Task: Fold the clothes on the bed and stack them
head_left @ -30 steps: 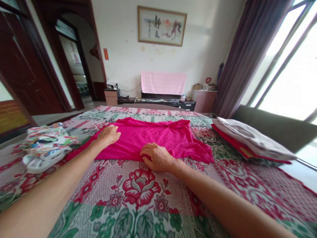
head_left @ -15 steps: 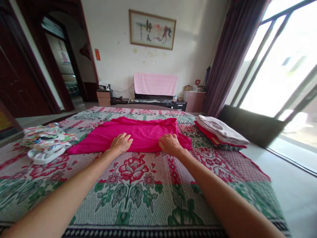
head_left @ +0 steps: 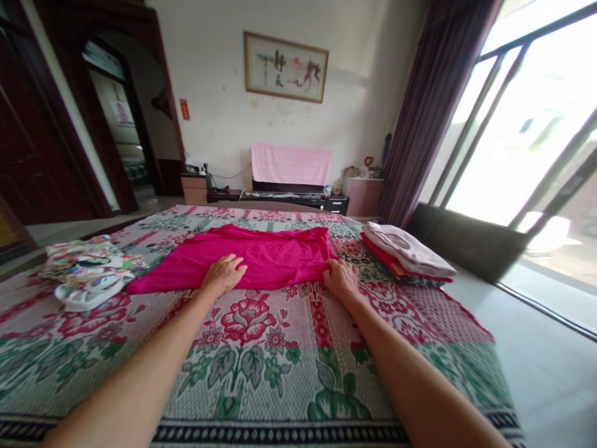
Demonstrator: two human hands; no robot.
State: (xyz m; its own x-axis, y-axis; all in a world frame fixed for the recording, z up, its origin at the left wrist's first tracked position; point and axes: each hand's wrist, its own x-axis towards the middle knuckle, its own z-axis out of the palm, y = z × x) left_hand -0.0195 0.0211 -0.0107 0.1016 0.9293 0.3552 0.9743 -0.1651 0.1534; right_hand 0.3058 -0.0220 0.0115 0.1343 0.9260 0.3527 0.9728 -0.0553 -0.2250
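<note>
A bright pink garment point(head_left: 275, 255) lies spread across the patterned bedspread point(head_left: 280, 386), in front of me. My left hand point(head_left: 224, 272) rests on its near part, left of its middle, with the fingers apart. At the garment's right end is my right hand point(head_left: 342, 278), its fingers curled down at the edge. The fingertips of the right hand meet the cloth, and whether they pinch it cannot be made out.
A crumpled patterned garment with white parts point(head_left: 88, 274) lies at the left. On the right is a stack of folded clothes point(head_left: 408, 252). Beyond the bed stands a low black cabinet point(head_left: 280, 198) under a pink cloth point(head_left: 291, 165).
My right hand has moved right, to the garment's right end, where the sloping corner of cloth has been drawn in or folded under. My left hand has barely moved. The view has shifted slightly.
</note>
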